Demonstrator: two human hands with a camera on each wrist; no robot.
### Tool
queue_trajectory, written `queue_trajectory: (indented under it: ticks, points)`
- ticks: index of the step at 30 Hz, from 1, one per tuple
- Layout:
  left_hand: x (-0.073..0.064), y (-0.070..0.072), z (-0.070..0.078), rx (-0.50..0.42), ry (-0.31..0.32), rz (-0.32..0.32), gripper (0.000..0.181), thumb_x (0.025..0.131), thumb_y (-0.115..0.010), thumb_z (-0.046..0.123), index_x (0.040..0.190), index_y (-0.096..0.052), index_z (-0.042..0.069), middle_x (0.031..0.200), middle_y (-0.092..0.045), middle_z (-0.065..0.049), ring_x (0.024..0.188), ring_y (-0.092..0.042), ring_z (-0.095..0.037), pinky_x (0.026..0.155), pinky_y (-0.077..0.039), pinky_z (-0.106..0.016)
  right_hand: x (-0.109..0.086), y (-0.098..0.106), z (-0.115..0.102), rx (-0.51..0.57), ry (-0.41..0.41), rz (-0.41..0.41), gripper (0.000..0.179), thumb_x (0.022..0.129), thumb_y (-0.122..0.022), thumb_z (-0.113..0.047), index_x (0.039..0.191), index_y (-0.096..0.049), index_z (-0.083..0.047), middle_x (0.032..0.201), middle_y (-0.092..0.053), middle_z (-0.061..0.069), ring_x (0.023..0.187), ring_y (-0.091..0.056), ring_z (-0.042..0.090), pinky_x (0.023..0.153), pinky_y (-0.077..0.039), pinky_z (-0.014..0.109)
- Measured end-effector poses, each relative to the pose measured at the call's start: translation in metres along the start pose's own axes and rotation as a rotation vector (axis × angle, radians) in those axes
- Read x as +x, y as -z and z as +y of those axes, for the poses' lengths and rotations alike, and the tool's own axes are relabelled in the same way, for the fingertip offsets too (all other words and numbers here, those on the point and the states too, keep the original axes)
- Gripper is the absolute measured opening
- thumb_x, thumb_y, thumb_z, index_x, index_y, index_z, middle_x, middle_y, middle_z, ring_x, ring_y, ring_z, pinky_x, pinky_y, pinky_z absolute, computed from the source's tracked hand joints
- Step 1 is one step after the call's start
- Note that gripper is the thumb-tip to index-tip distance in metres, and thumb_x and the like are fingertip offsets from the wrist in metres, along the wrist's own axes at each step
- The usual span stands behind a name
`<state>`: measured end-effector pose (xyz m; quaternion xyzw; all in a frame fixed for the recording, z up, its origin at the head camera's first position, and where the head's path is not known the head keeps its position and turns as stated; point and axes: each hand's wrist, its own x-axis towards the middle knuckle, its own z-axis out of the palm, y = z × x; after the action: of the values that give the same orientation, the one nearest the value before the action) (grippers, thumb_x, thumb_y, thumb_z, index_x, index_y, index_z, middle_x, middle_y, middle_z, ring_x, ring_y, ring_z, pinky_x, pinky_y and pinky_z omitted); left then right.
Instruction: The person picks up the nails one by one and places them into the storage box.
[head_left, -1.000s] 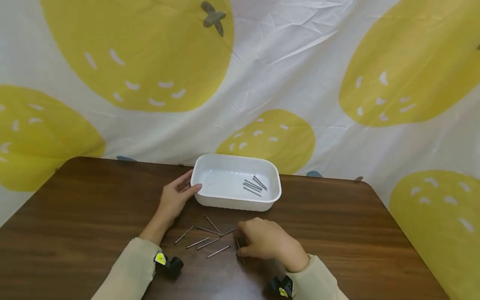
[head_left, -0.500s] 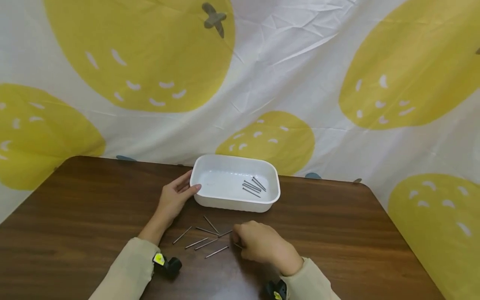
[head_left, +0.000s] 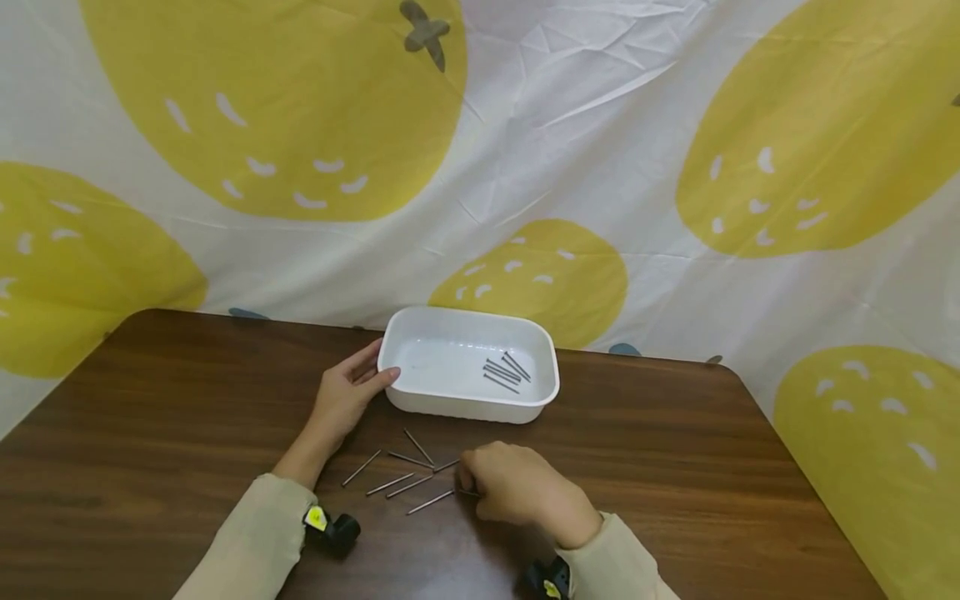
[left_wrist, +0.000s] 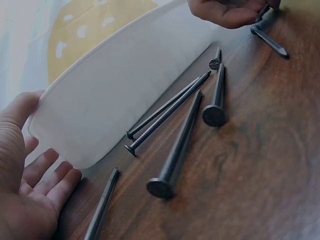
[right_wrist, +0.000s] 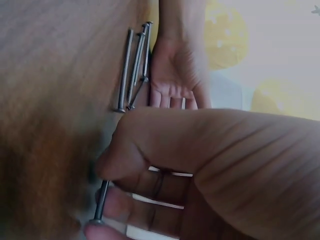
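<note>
My left hand (head_left: 341, 400) grips the left end of a white plastic tray (head_left: 465, 406), thumb over the rim and the other fingers along the outside. Several steel nails (head_left: 500, 377) lie in the tray's right part. Low over the table in front of the tray, my right hand (head_left: 525, 487) pinches one nail (right_wrist: 101, 202) between thumb and fingers; the hand hides part of it. Loose nails (left_wrist: 175, 145) are scattered between both hands, some crossing or touching. One of them (head_left: 447, 465) ends right beside my right fingers.
The brown wooden table (head_left: 675, 467) has rounded far corners. Behind it hangs a white cloth (head_left: 495, 167) printed with large yellow fruit, close to the tray's far side. Dark wrist cameras (head_left: 341, 533) sit at both cuffs.
My right hand has shifted slightly left, and the nail in its fingers has swung from pointing toward me to lying sideways. My left hand keeps its hold on the tray.
</note>
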<state>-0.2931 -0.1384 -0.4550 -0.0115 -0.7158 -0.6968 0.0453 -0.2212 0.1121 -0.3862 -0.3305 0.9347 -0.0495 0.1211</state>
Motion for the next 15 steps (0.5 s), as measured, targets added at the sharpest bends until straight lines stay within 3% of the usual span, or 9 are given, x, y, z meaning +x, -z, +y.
queue_trajectory:
  ticks: [7,15]
  points:
    - [0.001,0.001,0.0,0.008,-0.004,0.001,0.066,0.094,-0.074,0.026,0.152,-0.047,0.011,0.155,-0.049,-0.014,0.139,-0.053,-0.029,0.097,-0.052,-0.014,0.004,0.011,0.008,0.09,0.102,0.003,0.028,0.07,-0.072,0.004,0.086,-0.064,-0.017,0.075,-0.059,-0.009,0.069,-0.051,0.003,0.06,-0.044,0.02]
    - [0.001,0.001,-0.002,0.003,-0.002,0.0,0.064,0.094,-0.074,0.026,0.151,-0.048,0.011,0.154,-0.05,-0.014,0.139,-0.054,-0.028,0.098,-0.052,-0.013,0.006,0.025,0.025,0.148,0.24,0.073,0.03,0.074,-0.069,0.006,0.097,-0.068,-0.013,0.083,-0.065,-0.004,0.077,-0.056,0.004,0.07,-0.049,0.018]
